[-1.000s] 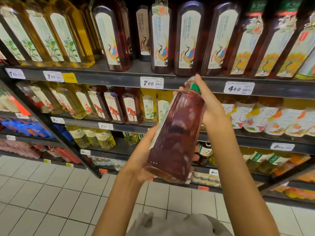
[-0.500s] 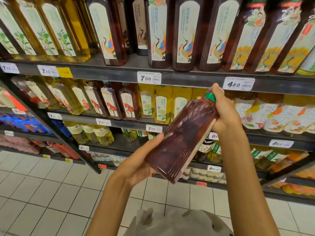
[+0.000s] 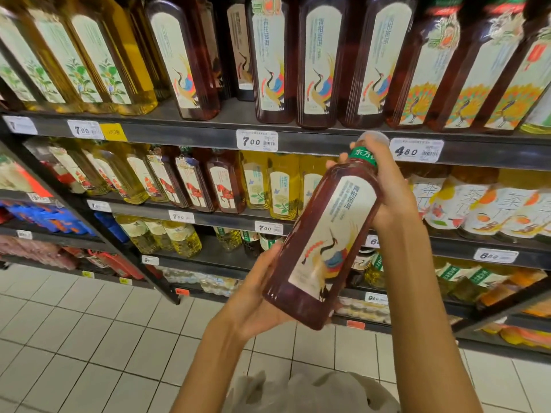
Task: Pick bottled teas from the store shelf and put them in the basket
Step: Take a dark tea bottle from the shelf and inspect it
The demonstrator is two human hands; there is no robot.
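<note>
The bottle point(image 3: 325, 234) of dark red tea is held in the air in front of the shelves point(image 3: 298, 138), tilted with its neck up to the right and its base down to the left, the cream label with a painted crane facing up. The left hand point(image 3: 259, 296) cups the base from below and from the left, palm up, fingers curled around the lower side. The right hand point(image 3: 390, 198) wraps the neck and shoulder from the right, its fingers closed behind the green neck band, the pale cap just above them. The bottle is clear plastic, squarish with flat faces and rounded corners — smooth and glossy. Behind it, dark metal shelves carry rows of similar bottles, amber and deep red, standing close together up to the front edges, where white price tags point(image 3: 257, 141) are fixed. A gap shows in the top row just behind the front bottles. Below, pale floor tiles point(image 3: 89, 353) lie open to the left, and a crumpled grey bag point(image 3: 313, 391) sits at the bottom edge — between the forearms.
</note>
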